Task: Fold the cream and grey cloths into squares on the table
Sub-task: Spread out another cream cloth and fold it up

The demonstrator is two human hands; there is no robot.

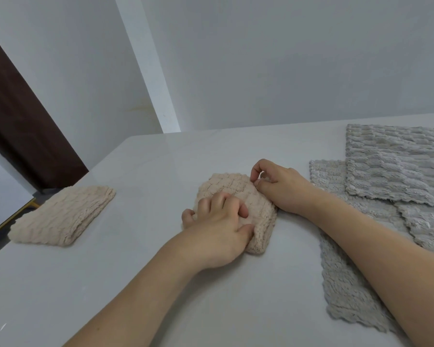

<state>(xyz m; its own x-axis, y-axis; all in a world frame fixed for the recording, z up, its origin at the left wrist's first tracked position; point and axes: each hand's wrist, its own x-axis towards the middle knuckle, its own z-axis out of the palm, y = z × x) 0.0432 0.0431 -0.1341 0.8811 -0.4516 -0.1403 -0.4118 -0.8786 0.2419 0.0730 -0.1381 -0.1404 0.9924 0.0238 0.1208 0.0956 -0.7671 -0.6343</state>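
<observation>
Hands work the cream cloth (236,196) at mid-table (161,156) in the head view: the left hand (218,229) presses curled fingers on its near side, thumb hooked at the near edge, while the right hand (278,186) pinches its far right corner. A folded cream cloth (60,216) lies well apart to the left, and grey cloths (396,171) lie unfolded under the right forearm. Likely risks: letting go of the corner may let the thick pile spring open, and that forearm could drag the grey cloths askew
</observation>
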